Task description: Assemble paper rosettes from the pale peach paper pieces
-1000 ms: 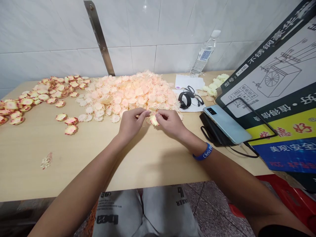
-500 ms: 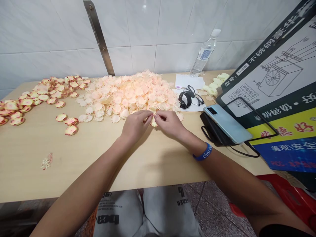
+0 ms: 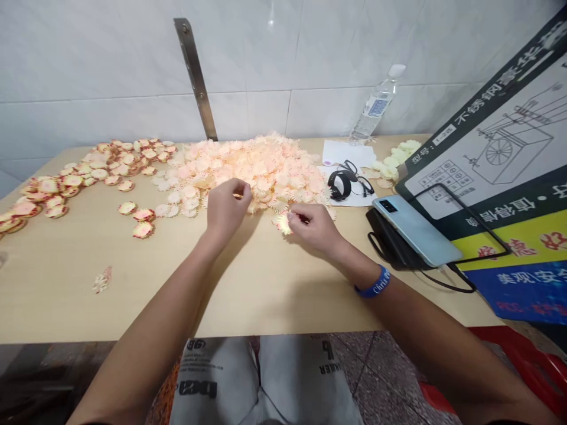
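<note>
Left hand (image 3: 227, 206) and right hand (image 3: 312, 228) parted (wristband (image 3: 375, 283) reads "Chris").

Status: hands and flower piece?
Right hand pinching pale flower piece. Left hand fingers closed beside pile of flower pieces, hold unclear. Nothing blocking.

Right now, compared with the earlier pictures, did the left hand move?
Yes, the left hand moved left and forward, judged against the metal strip on the wall.

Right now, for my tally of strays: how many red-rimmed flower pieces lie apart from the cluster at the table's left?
3. One red-rimmed flower piece lies leftmost, a second to its right, and a third just below that. None looks hidden.
</note>
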`<action>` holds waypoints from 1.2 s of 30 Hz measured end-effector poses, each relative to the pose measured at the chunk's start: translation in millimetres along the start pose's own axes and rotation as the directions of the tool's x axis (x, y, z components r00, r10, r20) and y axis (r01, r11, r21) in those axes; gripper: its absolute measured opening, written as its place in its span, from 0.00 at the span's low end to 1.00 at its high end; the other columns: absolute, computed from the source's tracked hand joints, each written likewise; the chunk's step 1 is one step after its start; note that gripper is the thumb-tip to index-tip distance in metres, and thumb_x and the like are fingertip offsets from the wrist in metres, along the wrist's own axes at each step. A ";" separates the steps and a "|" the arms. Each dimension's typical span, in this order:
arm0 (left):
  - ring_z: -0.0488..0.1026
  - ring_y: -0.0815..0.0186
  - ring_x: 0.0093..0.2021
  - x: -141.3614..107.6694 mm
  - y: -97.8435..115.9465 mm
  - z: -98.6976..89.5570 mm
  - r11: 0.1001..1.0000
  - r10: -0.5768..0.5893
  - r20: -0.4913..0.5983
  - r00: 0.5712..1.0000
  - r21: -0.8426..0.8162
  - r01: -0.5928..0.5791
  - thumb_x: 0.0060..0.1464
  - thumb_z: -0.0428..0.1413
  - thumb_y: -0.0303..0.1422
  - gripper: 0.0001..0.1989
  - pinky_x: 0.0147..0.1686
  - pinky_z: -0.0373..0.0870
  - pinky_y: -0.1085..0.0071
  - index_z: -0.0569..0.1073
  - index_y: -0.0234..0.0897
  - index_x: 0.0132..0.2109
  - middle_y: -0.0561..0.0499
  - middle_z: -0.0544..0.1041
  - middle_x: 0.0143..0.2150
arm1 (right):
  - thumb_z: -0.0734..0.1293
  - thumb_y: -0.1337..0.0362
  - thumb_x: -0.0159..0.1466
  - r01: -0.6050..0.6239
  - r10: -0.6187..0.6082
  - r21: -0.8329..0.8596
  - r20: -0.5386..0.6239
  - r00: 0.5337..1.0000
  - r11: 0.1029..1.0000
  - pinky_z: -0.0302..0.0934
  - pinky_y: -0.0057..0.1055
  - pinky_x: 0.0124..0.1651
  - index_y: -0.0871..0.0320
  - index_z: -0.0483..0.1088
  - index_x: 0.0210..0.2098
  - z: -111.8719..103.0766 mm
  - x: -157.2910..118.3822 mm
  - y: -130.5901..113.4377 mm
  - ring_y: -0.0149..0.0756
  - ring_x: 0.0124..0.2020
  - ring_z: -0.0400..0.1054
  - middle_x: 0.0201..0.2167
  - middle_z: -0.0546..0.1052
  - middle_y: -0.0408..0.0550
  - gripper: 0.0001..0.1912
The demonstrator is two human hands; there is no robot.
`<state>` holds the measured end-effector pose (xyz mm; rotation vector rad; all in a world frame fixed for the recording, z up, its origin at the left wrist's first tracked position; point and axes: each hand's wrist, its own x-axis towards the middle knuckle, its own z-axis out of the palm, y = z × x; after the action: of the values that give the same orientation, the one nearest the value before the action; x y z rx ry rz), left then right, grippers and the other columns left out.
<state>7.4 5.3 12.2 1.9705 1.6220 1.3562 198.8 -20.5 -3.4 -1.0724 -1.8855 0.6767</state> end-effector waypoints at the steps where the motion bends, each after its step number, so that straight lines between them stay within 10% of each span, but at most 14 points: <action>1: 0.74 0.67 0.32 4.5 -2.1 -4.2 0.998 -0.031 -0.043 0.999 -0.059 0.028 0.54 0.52 0.31 0.06 0.33 0.68 0.72 0.71 0.36 0.31 0.51 0.77 0.30 | 0.59 0.63 0.59 -0.001 0.001 0.007 -0.006 1.000 1.000 0.41 0.29 0.26 0.56 0.48 0.18 -0.4 -0.3 -0.2 0.26 0.21 0.46 0.17 0.50 0.38 0.17; 7: 0.62 0.71 0.23 6.3 20.4 -42.9 0.999 -0.032 -0.115 0.993 -0.013 0.030 0.59 0.45 0.29 0.13 0.25 0.56 0.73 0.57 0.39 0.25 0.57 0.62 0.20 | 0.58 0.61 0.60 -0.041 0.043 -0.041 0.062 0.997 0.998 0.44 0.29 0.26 0.55 0.51 0.18 0.9 -2.3 -0.8 0.28 0.21 0.50 0.17 0.53 0.39 0.16; 11: 0.57 0.70 0.22 -10.3 11.8 -118.0 0.946 0.049 -0.155 0.987 0.325 0.004 0.62 0.45 0.35 0.18 0.25 0.51 0.70 0.53 0.39 0.23 0.56 0.57 0.19 | 0.58 0.58 0.59 -0.083 0.092 -0.115 0.081 0.992 0.990 0.45 0.30 0.25 0.55 0.51 0.17 0.7 -4.6 -5.8 0.31 0.21 0.51 0.16 0.53 0.40 0.16; 16: 0.62 0.66 0.23 -63.0 -52.3 -245.1 0.626 -0.366 -0.232 0.901 0.655 0.423 0.59 0.49 0.38 0.19 0.26 0.53 0.69 0.61 0.38 0.21 0.52 0.65 0.19 | 0.57 0.57 0.58 -0.095 0.118 -0.165 0.138 0.983 0.982 0.45 0.32 0.25 0.54 0.49 0.17 2.2 -6.3 -13.7 0.32 0.20 0.50 0.16 0.53 0.41 0.17; 18: 0.68 0.62 0.25 -83.3 -77.4 -277.3 0.478 -0.525 -0.267 0.808 0.693 0.540 0.57 0.52 0.38 0.16 0.27 0.59 0.68 0.68 0.38 0.23 0.48 0.72 0.22 | 0.57 0.57 0.59 -0.078 0.105 -0.170 0.156 0.982 0.982 0.44 0.32 0.25 0.54 0.49 0.17 3.8 -7.2 -15.8 0.32 0.20 0.49 0.16 0.52 0.41 0.18; 20: 0.73 0.58 0.33 -96.1 -92.3 -290.8 0.461 -0.537 -0.267 0.800 0.702 0.543 0.54 0.53 0.33 0.08 0.32 0.65 0.67 0.74 0.37 0.29 0.45 0.78 0.31 | 0.57 0.57 0.59 -0.065 0.093 -0.172 0.158 0.983 0.983 0.45 0.32 0.25 0.54 0.49 0.17 5.4 -7.7 -16.1 0.32 0.20 0.50 0.15 0.53 0.41 0.18; 23: 0.73 0.54 0.50 -98.8 -88.9 -274.0 0.530 -0.443 -0.233 0.866 0.711 0.462 0.54 0.50 0.29 0.13 0.49 0.68 0.63 0.77 0.36 0.43 0.42 0.78 0.49 | 0.58 0.58 0.59 -0.046 0.069 -0.165 0.142 0.987 0.985 0.46 0.31 0.25 0.55 0.50 0.17 6.6 -7.5 -13.5 0.31 0.20 0.51 0.15 0.54 0.40 0.17; 27: 0.73 0.55 0.51 -88.7 -46.7 -192.0 0.771 -0.223 -0.044 0.974 0.603 0.204 0.58 0.50 0.33 0.14 0.54 0.67 0.60 0.77 0.35 0.46 0.43 0.78 0.49 | 0.57 0.58 0.58 -0.041 0.048 -0.130 0.046 0.998 0.991 0.46 0.30 0.26 0.55 0.51 0.17 4.7 -4.4 -6.0 0.30 0.21 0.51 0.16 0.53 0.40 0.17; 31: 0.76 0.60 0.44 -82.6 -6.0 -90.5 0.946 -0.169 0.362 0.917 0.319 0.049 0.59 0.51 0.35 0.14 0.44 0.71 0.66 0.78 0.38 0.46 0.46 0.79 0.47 | 0.58 0.59 0.58 -0.075 0.071 -0.087 -0.051 0.996 0.993 0.45 0.30 0.26 0.55 0.51 0.17 0.6 -0.6 2.5 0.29 0.22 0.50 0.16 0.53 0.39 0.16; 36: 0.74 0.61 0.40 -73.2 0.8 -22.9 0.973 -0.114 0.444 0.889 0.230 0.010 0.55 0.55 0.31 0.07 0.41 0.70 0.67 0.78 0.37 0.37 0.47 0.77 0.41 | 0.58 0.59 0.58 -0.071 0.067 -0.072 -0.064 0.996 0.995 0.44 0.30 0.26 0.55 0.50 0.17 -3.1 0.3 8.8 0.28 0.21 0.49 0.16 0.53 0.39 0.17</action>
<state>-5.8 -66.7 -10.9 2.1288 1.6346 0.6326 205.1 -15.8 -8.4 -1.1971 -1.8402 0.6104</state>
